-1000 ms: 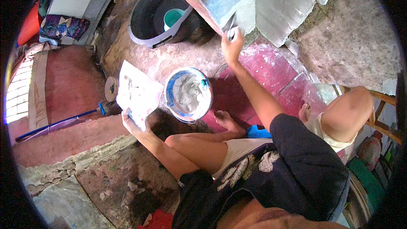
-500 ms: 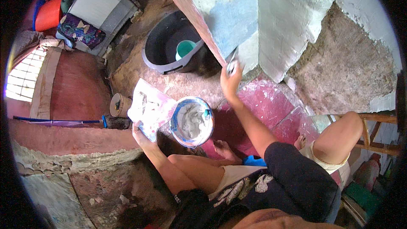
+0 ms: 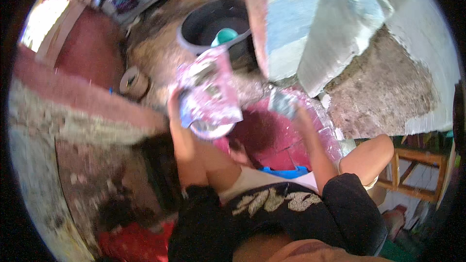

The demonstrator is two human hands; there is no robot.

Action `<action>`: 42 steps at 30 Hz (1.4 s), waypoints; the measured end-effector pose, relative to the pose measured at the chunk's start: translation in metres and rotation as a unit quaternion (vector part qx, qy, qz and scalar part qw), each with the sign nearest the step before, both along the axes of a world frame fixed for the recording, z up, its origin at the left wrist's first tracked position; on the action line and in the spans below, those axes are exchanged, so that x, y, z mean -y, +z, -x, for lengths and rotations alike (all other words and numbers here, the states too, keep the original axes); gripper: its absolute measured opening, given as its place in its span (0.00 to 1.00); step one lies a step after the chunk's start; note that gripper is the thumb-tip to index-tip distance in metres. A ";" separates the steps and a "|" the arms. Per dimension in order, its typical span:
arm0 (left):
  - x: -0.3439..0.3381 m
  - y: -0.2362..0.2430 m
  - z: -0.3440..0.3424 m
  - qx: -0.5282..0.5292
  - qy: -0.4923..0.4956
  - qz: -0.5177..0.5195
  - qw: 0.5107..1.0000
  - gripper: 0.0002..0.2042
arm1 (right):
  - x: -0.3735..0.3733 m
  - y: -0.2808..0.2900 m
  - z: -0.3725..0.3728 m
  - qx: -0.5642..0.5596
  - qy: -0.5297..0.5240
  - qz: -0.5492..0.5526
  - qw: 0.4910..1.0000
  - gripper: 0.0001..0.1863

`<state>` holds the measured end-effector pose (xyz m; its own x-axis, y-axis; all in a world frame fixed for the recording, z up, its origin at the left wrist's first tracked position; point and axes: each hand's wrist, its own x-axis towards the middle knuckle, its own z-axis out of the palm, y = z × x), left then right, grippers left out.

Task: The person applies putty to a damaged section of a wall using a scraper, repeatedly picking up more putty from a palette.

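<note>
My left hand [image 3: 175, 107] grips the edge of a flat pink-and-white sheet [image 3: 217, 87] smeared with grey-white paste. The sheet hangs over a bucket [image 3: 213, 133], hiding most of it. In my right hand [image 3: 304, 117] is a scraper with a wide, paste-coated blade [image 3: 282, 104]; motion blurs its outline. The blade is above the pink floor, to the right of the sheet and apart from it. Beyond it rises a wall corner [image 3: 291, 29] coated in patchy white and pale blue.
A large black tub [image 3: 194, 24] holding a green cup [image 3: 224, 36] stands beyond the sheet. To the left are a small round container [image 3: 134, 82] and a low, rough wall ledge [image 3: 92, 102]. A wooden stool-like frame [image 3: 417, 167] is at the right, near my knee.
My right hand has drawn the scraper away from the wall corner, down towards me. My left hand has brought the sheet rightward over the bucket. The whole view has shifted and turned somewhat.
</note>
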<state>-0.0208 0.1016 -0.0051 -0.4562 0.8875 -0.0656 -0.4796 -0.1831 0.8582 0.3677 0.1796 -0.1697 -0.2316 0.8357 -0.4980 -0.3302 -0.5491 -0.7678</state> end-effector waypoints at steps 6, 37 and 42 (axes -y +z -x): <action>-0.021 0.048 -0.102 0.110 -0.202 0.155 0.961 0.11 | -0.016 0.204 -0.032 0.002 0.005 -0.207 0.978 0.19; -0.039 0.012 -0.174 -0.096 -0.474 0.206 0.851 0.21 | -0.020 0.192 -0.004 0.295 0.125 -0.470 0.823 0.16; -0.041 0.019 -0.169 -0.040 -0.423 0.264 0.866 0.18 | 0.003 0.213 0.021 0.254 0.242 -0.505 0.789 0.15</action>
